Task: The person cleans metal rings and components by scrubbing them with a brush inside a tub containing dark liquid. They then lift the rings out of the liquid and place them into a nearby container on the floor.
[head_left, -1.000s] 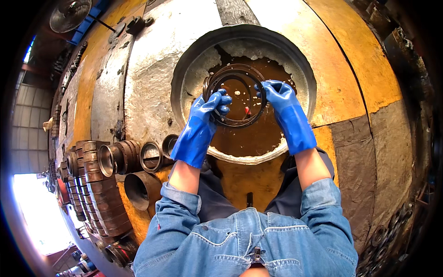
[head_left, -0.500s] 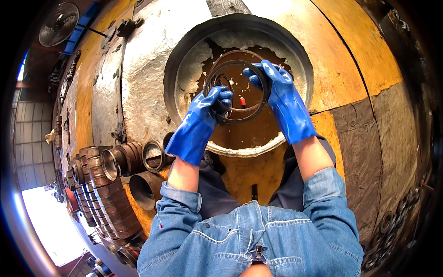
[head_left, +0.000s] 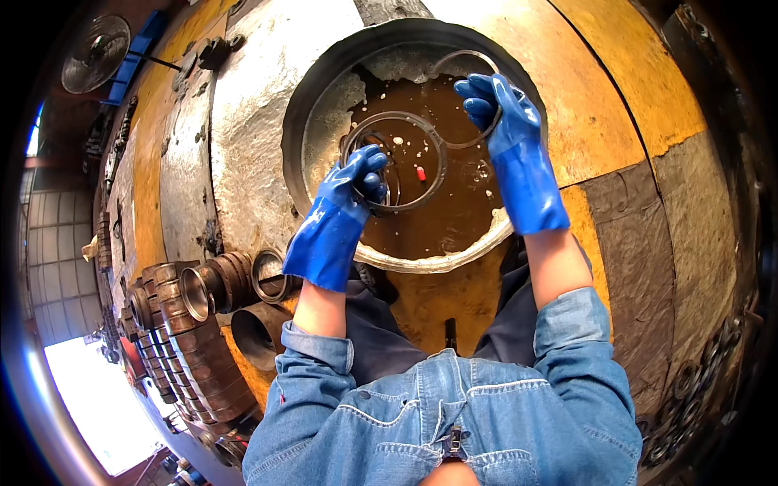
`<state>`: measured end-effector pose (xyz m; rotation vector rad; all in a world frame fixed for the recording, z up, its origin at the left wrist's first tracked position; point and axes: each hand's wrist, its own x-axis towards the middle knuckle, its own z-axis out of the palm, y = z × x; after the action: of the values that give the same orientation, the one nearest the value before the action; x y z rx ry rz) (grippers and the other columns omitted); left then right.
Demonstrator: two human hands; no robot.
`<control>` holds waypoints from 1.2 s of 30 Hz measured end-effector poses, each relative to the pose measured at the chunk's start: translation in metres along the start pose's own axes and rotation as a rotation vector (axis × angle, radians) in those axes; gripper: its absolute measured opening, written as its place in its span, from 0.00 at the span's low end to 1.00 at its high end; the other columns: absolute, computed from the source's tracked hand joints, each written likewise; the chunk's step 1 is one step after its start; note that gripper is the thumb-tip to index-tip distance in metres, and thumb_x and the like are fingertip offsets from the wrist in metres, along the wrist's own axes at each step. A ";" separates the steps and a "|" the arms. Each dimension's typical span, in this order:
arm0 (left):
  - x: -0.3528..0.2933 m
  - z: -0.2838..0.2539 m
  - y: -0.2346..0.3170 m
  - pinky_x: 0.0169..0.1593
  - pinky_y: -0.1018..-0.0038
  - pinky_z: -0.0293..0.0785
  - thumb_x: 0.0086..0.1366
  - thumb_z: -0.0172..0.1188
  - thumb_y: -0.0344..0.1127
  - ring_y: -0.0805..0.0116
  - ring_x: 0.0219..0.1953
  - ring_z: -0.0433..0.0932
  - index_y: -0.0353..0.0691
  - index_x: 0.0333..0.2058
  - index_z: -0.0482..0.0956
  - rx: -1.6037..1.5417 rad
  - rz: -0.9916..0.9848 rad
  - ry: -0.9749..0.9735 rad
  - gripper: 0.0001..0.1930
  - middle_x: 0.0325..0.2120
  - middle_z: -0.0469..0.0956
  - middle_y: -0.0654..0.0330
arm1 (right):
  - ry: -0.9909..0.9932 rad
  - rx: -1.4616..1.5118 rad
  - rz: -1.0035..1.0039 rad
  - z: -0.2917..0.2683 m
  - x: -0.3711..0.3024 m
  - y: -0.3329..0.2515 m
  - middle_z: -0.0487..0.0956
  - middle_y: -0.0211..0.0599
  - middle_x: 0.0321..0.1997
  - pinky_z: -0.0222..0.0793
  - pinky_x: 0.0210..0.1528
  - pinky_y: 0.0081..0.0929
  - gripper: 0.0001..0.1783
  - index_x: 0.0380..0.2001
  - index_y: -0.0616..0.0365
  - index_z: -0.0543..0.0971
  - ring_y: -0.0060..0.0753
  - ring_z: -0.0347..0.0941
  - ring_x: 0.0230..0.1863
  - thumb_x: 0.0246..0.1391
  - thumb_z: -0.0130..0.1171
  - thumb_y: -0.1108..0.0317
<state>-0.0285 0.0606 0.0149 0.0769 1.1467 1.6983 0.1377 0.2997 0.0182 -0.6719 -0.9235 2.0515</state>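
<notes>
My left hand (head_left: 354,180), in a long blue rubber glove, is closed around the left side of some dark metal rings (head_left: 443,158). They tilt above brown, foamy liquid (head_left: 442,223) in a big round metal basin (head_left: 297,113). Over the basin's far right side, my right hand (head_left: 509,113), gloved the same way, grips a single thin metal ring (head_left: 465,53). The two hands' rings come close or overlap near the middle. A small red piece (head_left: 421,173) shows through the left-hand rings. How many rings my left hand holds is hard to tell.
Several rusty metal cylinders (head_left: 258,334) and ring stacks (head_left: 194,356) stand at the left, close to my left forearm. Worn yellow and grey metal plates (head_left: 600,121) cover the floor. More dark rings (head_left: 689,397) lie at the lower right. A fan (head_left: 97,53) stands far left.
My right hand has moved right and away from me, drawing one ring apart from the others. My left hand has shifted slightly left with the remaining rings.
</notes>
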 end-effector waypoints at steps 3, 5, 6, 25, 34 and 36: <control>0.001 0.008 0.009 0.36 0.74 0.74 0.81 0.52 0.42 0.88 0.23 0.73 0.43 0.61 0.78 0.027 -0.018 0.039 0.17 0.38 0.85 0.74 | -0.148 0.035 0.206 -0.018 0.011 0.002 0.89 0.46 0.49 0.81 0.36 0.22 0.18 0.52 0.59 0.85 0.24 0.84 0.34 0.73 0.57 0.57; 0.010 -0.023 0.013 0.36 0.74 0.74 0.82 0.48 0.42 0.86 0.21 0.72 0.42 0.61 0.78 -0.203 -0.042 -0.217 0.18 0.36 0.85 0.74 | -0.158 0.080 0.319 -0.005 0.001 0.010 0.89 0.48 0.44 0.81 0.32 0.21 0.14 0.48 0.59 0.85 0.25 0.84 0.30 0.68 0.64 0.60; 0.014 -0.025 0.015 0.36 0.74 0.74 0.83 0.46 0.43 0.85 0.20 0.72 0.42 0.61 0.78 -0.320 -0.055 -0.354 0.19 0.35 0.86 0.74 | -0.147 0.116 0.361 -0.002 -0.001 0.011 0.89 0.47 0.43 0.81 0.32 0.19 0.16 0.51 0.61 0.82 0.26 0.84 0.30 0.68 0.65 0.62; 0.017 -0.008 -0.003 0.37 0.70 0.85 0.71 0.65 0.34 0.68 0.34 0.84 0.36 0.59 0.79 -0.109 -0.122 0.174 0.20 0.38 0.87 0.60 | -0.343 -0.031 0.646 0.014 -0.021 0.019 0.89 0.45 0.45 0.63 0.23 0.20 0.24 0.56 0.61 0.83 0.17 0.79 0.28 0.72 0.55 0.52; 0.011 0.009 -0.009 0.54 0.65 0.86 0.76 0.57 0.31 0.59 0.49 0.86 0.31 0.63 0.73 -0.004 -0.007 0.157 0.20 0.55 0.83 0.45 | -0.203 -0.108 0.485 0.002 -0.022 0.021 0.89 0.47 0.42 0.64 0.22 0.16 0.20 0.53 0.62 0.84 0.17 0.73 0.20 0.69 0.60 0.58; 0.002 0.010 -0.006 0.61 0.60 0.84 0.78 0.56 0.33 0.54 0.57 0.83 0.29 0.67 0.68 -0.149 0.012 -0.015 0.24 0.62 0.77 0.40 | -0.160 -0.064 0.495 -0.005 -0.016 0.021 0.89 0.46 0.40 0.64 0.21 0.18 0.18 0.51 0.61 0.85 0.18 0.71 0.17 0.68 0.62 0.58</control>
<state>-0.0198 0.0691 0.0153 0.0031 1.0070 1.7856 0.1408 0.2792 0.0007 -0.8442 -0.9875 2.5499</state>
